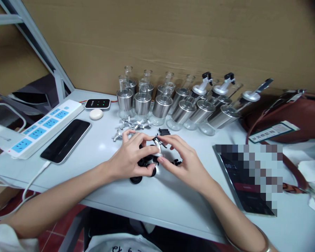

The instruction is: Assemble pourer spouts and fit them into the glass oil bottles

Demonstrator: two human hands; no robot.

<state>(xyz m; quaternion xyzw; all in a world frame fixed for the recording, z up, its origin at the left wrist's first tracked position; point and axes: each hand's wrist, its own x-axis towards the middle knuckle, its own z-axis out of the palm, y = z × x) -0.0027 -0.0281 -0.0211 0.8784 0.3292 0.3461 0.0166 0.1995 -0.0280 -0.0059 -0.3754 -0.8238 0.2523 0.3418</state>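
Between my two hands is a silver pour spout (159,148) with a black flip cap at its top. My left hand (132,154) pinches it from the left, thumb low and fingers curled over. From the right, my right hand (185,159) closes its thumb and index finger on the spout and cap. Several round black stoppers (135,179) lie under my left hand, partly hidden. Behind it is a pile of bare silver spouts (133,124). Small black caps (163,132) lie in a row beyond my fingertips, and other small black pieces (177,162) sit beneath my right hand.
Glass bottles with metal sleeves (143,103) stand in rows at the back; some carry fitted spouts (220,87). At left lie a power strip (49,127), a phone (67,141) and a white round case (96,114). A tablet (241,178) and brown bag (286,115) are at right.
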